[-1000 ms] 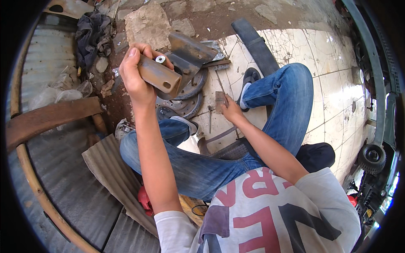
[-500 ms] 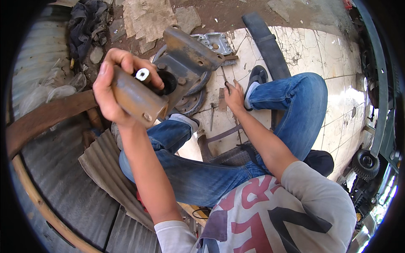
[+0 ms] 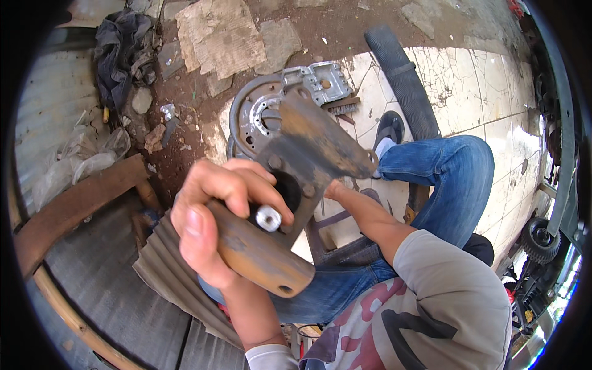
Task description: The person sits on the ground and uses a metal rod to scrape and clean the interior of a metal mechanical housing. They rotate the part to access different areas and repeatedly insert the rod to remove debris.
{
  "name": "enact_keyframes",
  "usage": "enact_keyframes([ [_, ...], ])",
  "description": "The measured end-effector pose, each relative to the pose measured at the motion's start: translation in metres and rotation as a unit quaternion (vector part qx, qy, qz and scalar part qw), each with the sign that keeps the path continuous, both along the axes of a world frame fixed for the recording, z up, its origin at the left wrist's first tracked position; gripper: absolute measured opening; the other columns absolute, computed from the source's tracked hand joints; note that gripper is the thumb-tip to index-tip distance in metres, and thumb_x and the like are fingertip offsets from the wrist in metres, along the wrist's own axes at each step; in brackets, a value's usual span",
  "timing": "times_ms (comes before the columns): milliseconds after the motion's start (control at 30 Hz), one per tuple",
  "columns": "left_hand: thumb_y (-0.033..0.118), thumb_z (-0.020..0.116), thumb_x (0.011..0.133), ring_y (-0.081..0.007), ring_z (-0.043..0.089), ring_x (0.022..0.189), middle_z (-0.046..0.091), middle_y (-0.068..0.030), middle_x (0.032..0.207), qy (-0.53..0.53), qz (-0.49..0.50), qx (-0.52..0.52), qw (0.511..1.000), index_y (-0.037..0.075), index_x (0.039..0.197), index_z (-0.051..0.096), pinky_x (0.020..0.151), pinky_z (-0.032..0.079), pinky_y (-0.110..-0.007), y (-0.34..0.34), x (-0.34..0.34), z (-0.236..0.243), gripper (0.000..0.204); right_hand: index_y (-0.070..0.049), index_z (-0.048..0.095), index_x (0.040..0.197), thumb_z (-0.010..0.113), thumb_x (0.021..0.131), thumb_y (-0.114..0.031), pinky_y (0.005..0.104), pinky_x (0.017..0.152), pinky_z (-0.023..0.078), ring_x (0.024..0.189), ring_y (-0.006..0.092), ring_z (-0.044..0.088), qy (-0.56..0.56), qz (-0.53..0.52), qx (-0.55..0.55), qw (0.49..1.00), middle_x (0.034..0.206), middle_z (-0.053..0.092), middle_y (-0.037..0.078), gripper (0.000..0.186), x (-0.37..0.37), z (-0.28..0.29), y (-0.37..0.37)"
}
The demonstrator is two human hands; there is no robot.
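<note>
A rusty steel bracket [image 3: 333, 139], with a bolted flange plate and a short round tube [image 3: 259, 250] at its near end, is held up in front of me. My left hand [image 3: 216, 206] is closed around the tube end, its thumb on the outside and its fingers bent over the top. Beside those fingers a pale metal stub [image 3: 269, 219] with a hole in its end sticks out. Only the wrist side of my right hand [image 3: 335, 190] shows, past the bracket's right edge. Its fingers are hidden behind the bracket, so what they hold cannot be seen.
Beyond the bracket, a round metal plate [image 3: 242, 111] and a silvery cast housing [image 3: 333, 83] lie on the tiles near a wire brush [image 3: 343, 107]. A black rubber strip [image 3: 404, 83] stretches beside my foot. Corrugated sheets [image 3: 179, 283] and a curved brown plank [image 3: 80, 200] are at left.
My left hand has brought the bracket to the right and lower in view. My right hand, seen before near the floor with a dark object, is now mostly covered by the bracket.
</note>
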State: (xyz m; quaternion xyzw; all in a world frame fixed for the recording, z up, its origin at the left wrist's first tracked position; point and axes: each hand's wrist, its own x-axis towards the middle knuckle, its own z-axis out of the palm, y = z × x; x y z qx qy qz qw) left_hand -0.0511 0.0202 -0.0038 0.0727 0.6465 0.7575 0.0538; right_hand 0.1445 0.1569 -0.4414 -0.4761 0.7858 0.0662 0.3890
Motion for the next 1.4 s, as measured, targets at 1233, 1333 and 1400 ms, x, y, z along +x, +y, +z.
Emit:
enact_keyframes([
  [1233,0.044,0.036,0.093,-0.0231,0.054,0.053,0.057,-0.0192,0.056,0.008,-0.023,0.056,0.998,0.006,0.077,0.046,0.076,0.042,-0.037,-0.021,-0.011,-0.009,0.042,-0.006,0.046,0.118,0.068,0.082,-0.014,0.0477,0.080,0.055,0.101,0.0352,0.065,-0.011,-0.515,0.003,0.857,0.112,0.060,0.021,0.043,-0.045,0.035,0.096],
  [1333,0.045,0.036,0.093,-0.0226,0.053,0.052,0.058,-0.0201,0.057,0.008,-0.029,0.059,0.998,0.007,0.077,0.046,0.076,0.042,-0.037,-0.021,-0.013,-0.010,0.042,-0.006,0.050,0.120,0.070,0.081,-0.018,0.0473,0.079,0.055,0.104,0.0325,0.064,-0.004,-0.530,0.067,0.845,0.111,0.063,0.018,0.046,-0.057,0.035,0.089],
  [1400,0.045,0.035,0.094,-0.0225,0.053,0.052,0.059,-0.0206,0.057,0.006,-0.025,0.061,0.998,0.007,0.077,0.045,0.076,0.042,-0.037,-0.018,-0.013,-0.009,0.043,-0.007,0.053,0.119,0.071,0.081,-0.021,0.0462,0.078,0.056,0.107,0.0300,0.063,0.021,-0.542,0.077,0.836,0.111,0.065,0.015,0.045,-0.059,0.035,0.086],
])
